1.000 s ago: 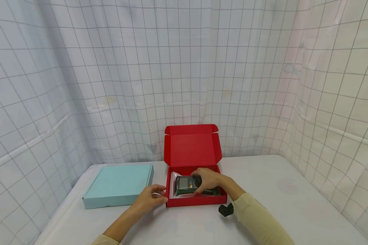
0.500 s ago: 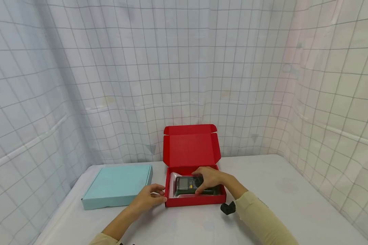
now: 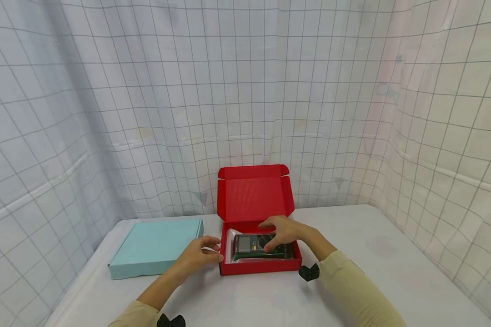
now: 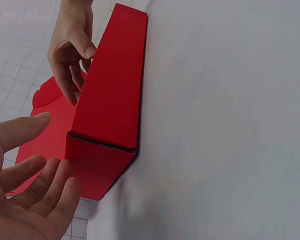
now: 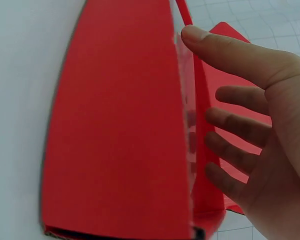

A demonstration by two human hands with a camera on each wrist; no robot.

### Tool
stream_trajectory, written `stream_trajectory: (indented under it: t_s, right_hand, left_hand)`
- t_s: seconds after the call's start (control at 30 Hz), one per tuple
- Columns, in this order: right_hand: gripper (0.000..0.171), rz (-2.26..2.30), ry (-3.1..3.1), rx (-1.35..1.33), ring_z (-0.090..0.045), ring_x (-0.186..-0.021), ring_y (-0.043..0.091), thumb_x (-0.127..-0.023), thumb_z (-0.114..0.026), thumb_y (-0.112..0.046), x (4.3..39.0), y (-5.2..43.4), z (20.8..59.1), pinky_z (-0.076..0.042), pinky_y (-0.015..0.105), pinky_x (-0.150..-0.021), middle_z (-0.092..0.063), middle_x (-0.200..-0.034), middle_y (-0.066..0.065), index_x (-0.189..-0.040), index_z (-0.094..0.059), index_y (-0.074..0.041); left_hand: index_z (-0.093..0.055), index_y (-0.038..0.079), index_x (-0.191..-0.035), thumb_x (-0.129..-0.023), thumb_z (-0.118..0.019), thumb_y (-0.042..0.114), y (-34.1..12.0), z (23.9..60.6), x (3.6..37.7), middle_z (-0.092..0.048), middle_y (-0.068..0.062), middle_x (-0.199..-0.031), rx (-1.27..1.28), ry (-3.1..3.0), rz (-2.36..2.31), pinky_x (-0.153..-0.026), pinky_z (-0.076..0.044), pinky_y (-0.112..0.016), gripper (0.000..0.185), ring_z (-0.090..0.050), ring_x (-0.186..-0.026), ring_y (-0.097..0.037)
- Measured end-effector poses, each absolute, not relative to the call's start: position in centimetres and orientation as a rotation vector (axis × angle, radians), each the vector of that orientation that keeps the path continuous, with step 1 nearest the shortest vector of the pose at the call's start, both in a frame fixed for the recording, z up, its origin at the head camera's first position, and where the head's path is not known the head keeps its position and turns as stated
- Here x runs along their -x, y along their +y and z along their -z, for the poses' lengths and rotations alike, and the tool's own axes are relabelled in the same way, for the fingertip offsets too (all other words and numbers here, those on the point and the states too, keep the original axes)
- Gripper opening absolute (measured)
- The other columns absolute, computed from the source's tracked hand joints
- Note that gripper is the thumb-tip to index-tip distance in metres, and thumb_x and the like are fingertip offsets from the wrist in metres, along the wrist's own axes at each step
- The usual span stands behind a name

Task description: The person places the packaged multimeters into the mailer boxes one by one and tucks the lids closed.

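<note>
A red cardboard box stands on the table with its lid raised at the back. Inside lies a dark multimeter with a grey screen, in clear plastic wrap. My right hand hovers over the multimeter's right half, fingers spread and loosely bent; the right wrist view shows nothing between the thumb and fingers. Beside the box's left wall, my left hand has its fingers relaxed, fingertips right at the red wall in the left wrist view.
To the left lies a closed light-blue box on the white-covered table. A white gridded curtain surrounds the back and sides. Black straps show at both wrists.
My right hand has loosened from the multimeter and risen slightly, up and to the right. The multimeter stays in the box. My left hand has shifted only a little.
</note>
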State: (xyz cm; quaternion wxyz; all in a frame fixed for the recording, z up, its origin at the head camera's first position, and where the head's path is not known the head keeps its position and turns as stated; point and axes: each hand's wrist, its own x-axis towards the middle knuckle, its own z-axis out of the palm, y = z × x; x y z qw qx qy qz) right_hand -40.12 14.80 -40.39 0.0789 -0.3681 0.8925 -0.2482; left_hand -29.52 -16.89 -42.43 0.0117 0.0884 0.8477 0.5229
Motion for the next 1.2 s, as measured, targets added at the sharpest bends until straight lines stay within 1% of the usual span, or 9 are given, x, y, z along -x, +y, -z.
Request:
stream_trajectory:
  t_s: [0.17,0.3,0.4,0.5,0.6,0.73,0.9,1.07,1.2]
  right_hand:
    - [0.077,0.800,2.691,1.112,-0.055,-0.122,0.027,-0.078,-0.088,-0.038,40.2,15.5,39.5,-0.056,0.046,-0.093,-0.060,-0.136,0.008,-0.142,-0.061,-0.004]
    - [0.074,0.835,2.723,1.107,-0.056,-0.124,0.033,-0.082,-0.084,-0.036,40.3,16.3,38.6,-0.055,0.051,-0.095,-0.060,-0.138,0.014,-0.142,-0.059,-0.001]
    - [0.074,0.874,2.748,1.068,-0.056,-0.124,0.036,-0.083,-0.083,-0.034,40.4,16.9,38.0,-0.055,0.051,-0.094,-0.059,-0.139,0.016,-0.144,-0.057,-0.001]
    - [0.075,0.925,2.769,1.045,-0.055,-0.124,0.038,-0.084,-0.083,-0.034,40.8,17.5,37.3,-0.056,0.049,-0.093,-0.058,-0.140,0.017,-0.146,-0.055,0.000]
    - [0.076,0.989,2.786,1.049,-0.054,-0.125,0.041,-0.085,-0.082,-0.033,41.3,18.1,36.7,-0.055,0.051,-0.093,-0.056,-0.141,0.021,-0.147,-0.053,0.001]
    - [0.075,1.051,2.826,1.038,-0.054,-0.125,0.041,-0.088,-0.080,-0.033,42.0,18.7,36.2,-0.055,0.051,-0.094,-0.056,-0.143,0.022,-0.148,-0.051,0.002]
    - [0.071,1.132,2.862,0.965,-0.054,-0.125,0.039,-0.092,-0.076,-0.032,42.7,19.2,35.9,-0.055,0.051,-0.094,-0.056,-0.143,0.022,-0.149,-0.051,0.001]
    - [0.066,1.245,2.885,0.849,-0.054,-0.126,0.041,-0.095,-0.073,-0.029,43.2,19.8,35.6,-0.058,0.050,-0.089,-0.056,-0.142,0.022,-0.148,-0.051,0.002]
    - [0.063,1.353,2.896,0.766,-0.053,-0.127,0.042,-0.096,-0.071,-0.025,43.8,20.1,35.7,-0.059,0.050,-0.087,-0.054,-0.143,0.025,-0.148,-0.049,0.004]
  left_hand:
    - [-0.064,0.001,-0.131,-0.088,-0.083,0.015,-16.7,41.4,30.3,-0.067,-0.005,-0.108,-0.282,2.693,-1.628,-0.086,-0.059,-0.046,0.050,-0.068,-0.099,-0.022]
    - [-0.063,0.001,-0.132,-0.091,-0.081,0.016,-17.0,40.6,31.3,-0.067,-0.010,-0.113,-0.248,2.672,-1.724,-0.088,-0.058,-0.047,0.048,-0.067,-0.102,-0.024]
    - [-0.061,0.001,-0.135,-0.092,-0.080,0.018,-17.3,39.9,32.2,-0.066,-0.013,-0.119,-0.243,2.631,-1.827,-0.093,-0.057,-0.048,0.049,-0.065,-0.107,-0.028]
    - [-0.058,0.000,-0.139,-0.095,-0.077,0.019,-17.7,39.3,33.1,-0.064,-0.015,-0.123,-0.258,2.631,-1.873,-0.098,-0.055,-0.049,0.052,-0.063,-0.113,-0.033]
    - [-0.054,-0.001,-0.143,-0.097,-0.074,0.018,-18.1,38.7,33.9,-0.062,-0.018,-0.128,-0.265,2.656,-1.885,-0.100,-0.053,-0.049,0.054,-0.060,-0.120,-0.037]
    - [-0.051,0.001,-0.147,-0.098,-0.072,0.018,-18.4,38.2,34.9,-0.058,-0.021,-0.134,-0.226,2.680,-1.901,-0.103,-0.051,-0.050,0.056,-0.057,-0.124,-0.038]
    - [-0.050,0.000,-0.148,-0.098,-0.071,0.015,-18.5,38.1,36.5,-0.058,-0.021,-0.134,-0.196,2.716,-1.927,-0.105,-0.049,-0.053,0.056,-0.056,-0.125,-0.038]
    - [-0.050,0.000,-0.148,-0.098,-0.071,0.014,-18.4,38.1,38.0,-0.057,-0.020,-0.136,-0.165,2.748,-1.978,-0.104,-0.050,-0.049,0.055,-0.056,-0.125,-0.036]
    - [-0.050,-0.003,-0.147,-0.098,-0.072,0.013,-18.1,38.2,39.1,-0.057,-0.023,-0.135,-0.172,2.761,-2.024,-0.103,-0.050,-0.050,0.057,-0.057,-0.124,-0.037]
